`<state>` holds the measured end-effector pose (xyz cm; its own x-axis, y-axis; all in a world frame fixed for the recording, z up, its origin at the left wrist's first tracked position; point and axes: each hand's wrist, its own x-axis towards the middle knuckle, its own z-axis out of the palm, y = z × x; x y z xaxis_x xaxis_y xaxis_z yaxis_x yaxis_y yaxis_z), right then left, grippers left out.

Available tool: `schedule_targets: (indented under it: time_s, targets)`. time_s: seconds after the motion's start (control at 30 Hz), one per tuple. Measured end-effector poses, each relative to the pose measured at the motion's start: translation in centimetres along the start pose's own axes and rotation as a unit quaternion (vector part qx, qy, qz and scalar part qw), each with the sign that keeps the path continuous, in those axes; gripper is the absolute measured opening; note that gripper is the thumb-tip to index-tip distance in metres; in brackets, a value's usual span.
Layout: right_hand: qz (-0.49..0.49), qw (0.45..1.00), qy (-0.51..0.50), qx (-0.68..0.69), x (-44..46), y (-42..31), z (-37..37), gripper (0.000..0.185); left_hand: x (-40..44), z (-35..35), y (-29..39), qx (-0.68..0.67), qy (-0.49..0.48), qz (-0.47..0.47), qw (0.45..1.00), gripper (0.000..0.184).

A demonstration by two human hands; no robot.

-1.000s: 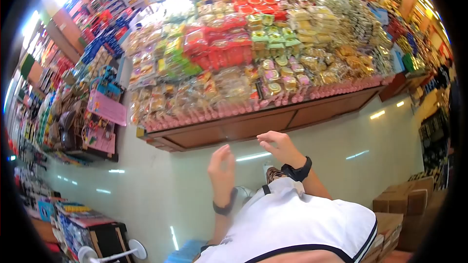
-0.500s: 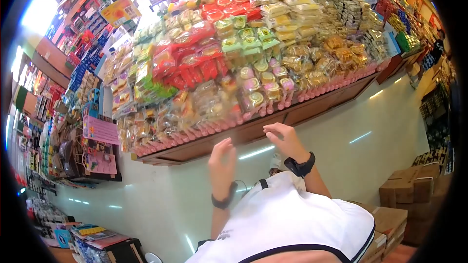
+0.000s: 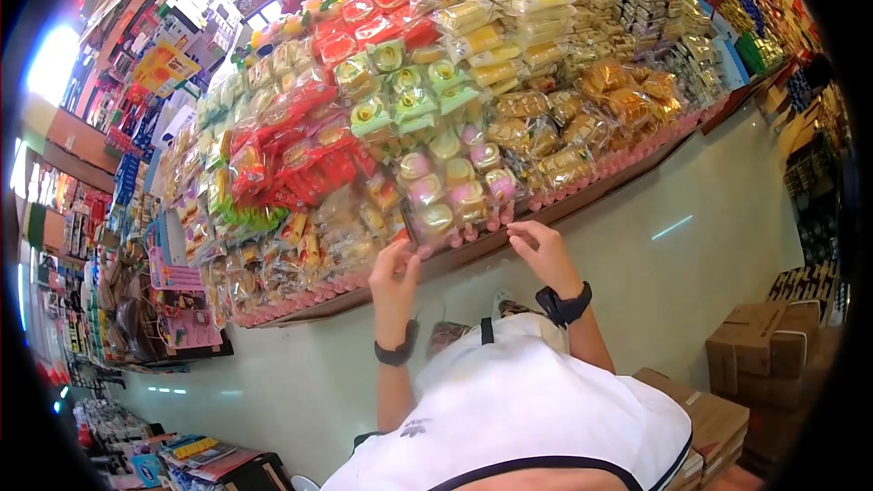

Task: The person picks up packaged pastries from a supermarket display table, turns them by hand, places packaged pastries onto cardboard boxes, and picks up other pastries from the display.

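My left hand (image 3: 394, 277), with a dark band (image 3: 397, 345) on the wrist, is raised at the front edge of a display of packaged snacks. Its fingers are bent and parted from the thumb, with nothing seen in them. To the right, my right hand (image 3: 544, 253) is also open, its fingers curved towards the edge; a black watch (image 3: 564, 305) is on that wrist. Between and beyond the hands lie clear packs of pink-and-white round cakes (image 3: 426, 189). Whether the fingertips touch the pink trim (image 3: 582, 186) I cannot tell.
Behind are green packs (image 3: 414, 100), red packs (image 3: 300, 155) and golden-brown packs (image 3: 627, 91). Cardboard boxes (image 3: 759, 341) are stacked at the right. A shelf with pink signs (image 3: 186, 314) stands left, and pale tiled floor (image 3: 655, 264) runs along the counter.
My view has shifted nearer the display and turned slightly. Both hands now are closer to the counter's edge, beside the pink-and-white cakes. Neither hand has visibly taken anything.
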<state>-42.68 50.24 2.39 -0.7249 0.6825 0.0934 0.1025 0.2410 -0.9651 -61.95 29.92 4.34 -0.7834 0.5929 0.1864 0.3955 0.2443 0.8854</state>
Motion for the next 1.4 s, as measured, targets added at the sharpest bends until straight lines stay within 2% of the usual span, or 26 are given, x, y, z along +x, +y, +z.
schedule_targets:
  time_s: [0.17, 0.3, 0.33, 0.47, 0.57, 0.6, 0.63, 0.67, 0.7, 0.73, 0.83, 0.87, 0.97, 1.0, 1.1, 1.2, 1.3, 1.4]
  targets:
    - [0.005, 1.000, -0.002, -0.018, 3.6, 2.0, 0.3, 0.028, 2.5, 2.0, -1.0, 0.024, -0.016, -0.018, 0.999, 0.031]
    - [0.019, 1.000, 0.002, -0.024, 6.6, 5.8, 2.6, 0.030, 4.9, 3.3, -4.1, 0.035, -0.086, -0.044, 0.995, 0.031]
    - [0.022, 0.999, 0.010, -0.027, 7.4, 6.7, 3.1, 0.031, 5.5, 3.9, -5.1, 0.024, -0.100, -0.080, 0.991, 0.035]
    - [0.054, 0.991, -0.002, -0.120, 10.2, 10.1, 5.4, 0.037, 8.5, 7.0, -9.0, 0.031, -0.164, -0.078, 0.983, 0.033]
    - [-0.008, 0.973, 0.078, -0.217, 11.3, 14.5, 8.0, 0.039, 11.1, 9.7, -10.4, -0.033, -0.191, -0.033, 0.981, 0.035]
    - [0.029, 0.969, 0.063, -0.236, 11.9, 13.9, 8.1, 0.037, 11.7, 10.5, -11.4, -0.037, -0.233, -0.076, 0.969, 0.049]
    - [0.099, 0.959, -0.002, -0.264, 12.3, 14.0, 7.9, 0.039, 12.4, 11.5, -12.4, -0.035, -0.279, -0.117, 0.952, 0.064]
    - [0.069, 0.968, 0.029, -0.238, 12.3, 15.0, 8.4, 0.042, 13.1, 12.4, -11.8, -0.040, -0.286, -0.133, 0.948, 0.066]
    - [0.099, 0.963, 0.022, -0.252, 12.7, 14.6, 8.8, 0.048, 13.5, 12.6, -11.3, -0.040, -0.290, -0.154, 0.944, 0.068]
    - [0.099, 0.959, 0.043, -0.263, 12.9, 14.9, 9.3, 0.045, 13.0, 13.8, -12.8, -0.162, -0.280, -0.193, 0.926, 0.067]
    - [0.133, 0.955, 0.043, -0.261, 13.2, 14.2, 9.9, 0.044, 12.7, 15.5, -15.6, -0.096, -0.263, -0.084, 0.956, 0.069]
    - [0.150, 0.955, 0.034, -0.254, 13.3, 13.7, 10.1, 0.045, 12.8, 15.2, -14.3, -0.093, -0.256, -0.094, 0.958, 0.066]
    - [0.074, 0.951, 0.091, -0.285, 13.1, 14.7, 10.9, 0.065, 13.0, 14.7, -14.1, -0.034, -0.251, -0.052, 0.966, 0.059]
    - [0.101, 0.951, 0.078, -0.281, 13.0, 14.6, 10.9, 0.060, 13.0, 14.7, -14.2, -0.047, -0.236, -0.046, 0.969, 0.054]
    - [0.103, 0.955, 0.079, -0.268, 12.6, 14.0, 10.6, 0.050, 13.0, 13.8, -13.9, -0.077, -0.261, -0.080, 0.959, 0.051]
    - [0.136, 0.961, 0.046, -0.235, 12.3, 12.8, 10.0, 0.042, 12.4, 13.6, -16.3, -0.043, -0.226, 0.033, 0.973, 0.046]
    - [0.096, 0.970, 0.074, -0.212, 11.7, 10.2, 9.4, 0.038, 12.9, 11.8, -15.9, -0.108, -0.288, -0.047, 0.950, 0.044]
    - [0.097, 0.970, 0.092, -0.204, 11.2, 7.4, 9.3, 0.040, 13.3, 10.1, -12.8, -0.173, -0.306, -0.093, 0.932, 0.042]
